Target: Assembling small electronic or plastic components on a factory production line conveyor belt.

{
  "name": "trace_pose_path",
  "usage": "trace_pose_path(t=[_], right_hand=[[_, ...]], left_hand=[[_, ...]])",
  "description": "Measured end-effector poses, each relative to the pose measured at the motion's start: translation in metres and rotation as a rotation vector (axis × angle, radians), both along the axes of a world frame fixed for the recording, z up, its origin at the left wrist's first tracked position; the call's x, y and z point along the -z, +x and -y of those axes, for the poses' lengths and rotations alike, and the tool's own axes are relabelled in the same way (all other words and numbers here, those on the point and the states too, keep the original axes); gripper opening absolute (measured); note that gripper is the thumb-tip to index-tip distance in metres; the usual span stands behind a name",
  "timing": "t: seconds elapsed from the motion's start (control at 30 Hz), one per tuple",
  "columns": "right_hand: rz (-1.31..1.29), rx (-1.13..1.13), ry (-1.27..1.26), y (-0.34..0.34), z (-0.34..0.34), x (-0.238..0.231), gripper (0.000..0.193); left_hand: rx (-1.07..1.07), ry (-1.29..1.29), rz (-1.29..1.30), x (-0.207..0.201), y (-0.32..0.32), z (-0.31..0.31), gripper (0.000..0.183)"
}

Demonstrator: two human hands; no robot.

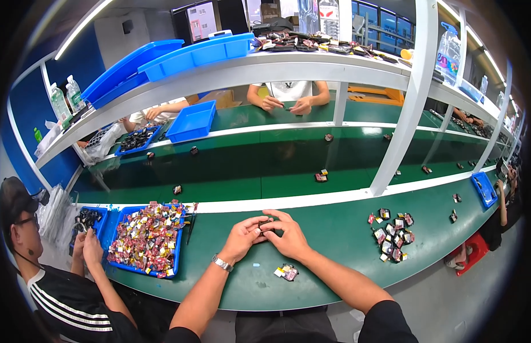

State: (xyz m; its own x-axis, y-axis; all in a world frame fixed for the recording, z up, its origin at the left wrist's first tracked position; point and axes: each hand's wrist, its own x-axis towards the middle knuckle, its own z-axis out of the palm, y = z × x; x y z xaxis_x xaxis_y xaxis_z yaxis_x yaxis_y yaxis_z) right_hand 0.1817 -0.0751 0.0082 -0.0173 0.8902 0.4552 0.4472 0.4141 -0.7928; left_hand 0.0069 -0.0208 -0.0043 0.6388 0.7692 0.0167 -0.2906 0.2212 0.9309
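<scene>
Over the middle of the green bench top, my left hand (241, 238) and my right hand (288, 235) meet with fingertips pinched together. Between them is a small dark piece (264, 225), mostly covered by the fingers, so its kind does not show. A watch with a metal band sits on my left wrist. Just below my hands lies a small part (288, 272) with a pinkish body and white and yellow tabs. A loose cluster of small black-edged parts (393, 237) with white labels rests to the right.
A blue tray (177, 251) heaped with reddish labelled parts stands left, near a co-worker (65, 297) handling something small. Beyond a white rail, a green belt (231, 166) carries scattered parts. A white post (405, 108) and overhead shelf (311, 64) cross ahead; another person works opposite.
</scene>
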Motion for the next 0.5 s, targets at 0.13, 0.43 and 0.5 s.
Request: trace_pose_path(t=[0.13,0.43,0.5], right_hand=[[0.027,-0.011,0.027,-0.003,0.003,-0.006,0.021],[0.189,0.132,0.287,0.000,0.002,-0.011,0.017],[0.229,0.149,0.314,-0.001,0.003,-0.010,0.017]], left_hand=[[-0.017,-0.005,0.014,-0.005,0.000,0.001,0.038],[-0.018,-0.038,0.012,-0.010,0.004,0.004,0.034],[-0.020,-0.038,0.004,-0.010,0.004,0.005,0.034]])
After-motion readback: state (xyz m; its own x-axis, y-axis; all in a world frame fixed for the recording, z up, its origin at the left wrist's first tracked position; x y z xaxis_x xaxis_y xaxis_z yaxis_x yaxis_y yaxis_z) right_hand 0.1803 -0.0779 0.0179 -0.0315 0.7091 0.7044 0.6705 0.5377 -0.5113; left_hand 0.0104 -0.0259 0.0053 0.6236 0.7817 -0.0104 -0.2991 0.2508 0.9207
